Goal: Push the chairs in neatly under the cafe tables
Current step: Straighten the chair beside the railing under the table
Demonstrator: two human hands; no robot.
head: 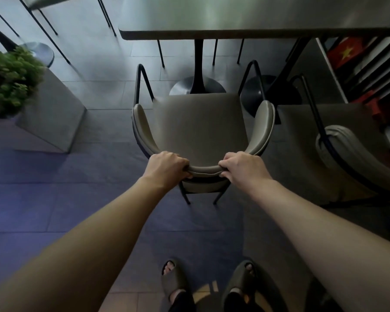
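A beige padded armchair (199,122) with a black metal frame stands in front of me, facing a grey cafe table (245,33). Its seat lies wholly outside the table edge, with a gap of floor between them. My left hand (167,165) grips the curved backrest on its left side. My right hand (242,167) grips the same backrest on its right. A second beige armchair (320,145) stands to the right, close beside the first.
A concrete planter (52,113) with a green plant (9,79) stands at the left. The table's black pedestal (197,68) and round base are behind the seat. Thin chair legs show beyond the table. A rack with red items is at the far right. My sandalled feet are below.
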